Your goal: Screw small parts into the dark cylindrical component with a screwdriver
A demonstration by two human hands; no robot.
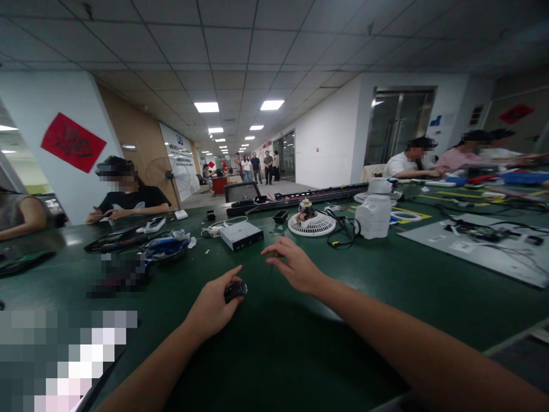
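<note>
My left hand (212, 306) is wrapped round a short black cylinder (237, 290) with a shiny round end, which looks like a small flashlight. That end points to the right, above the green tabletop. To the right and slightly farther off, my right hand (291, 266) has its fingers curled and the thumb drawn near the fingertips. Something small and thin seems to be between them, too small to name. Just beyond both hands lies a grey and black box-shaped drive (241, 235). The two hands are apart.
A white round fan grille with a motor (311, 223) and a white plastic housing (373, 217) stand beyond my right hand, with black cables beside them. A white board with electronics (480, 246) lies right. Dark and blue items (165, 247) lie left. People sit along the table.
</note>
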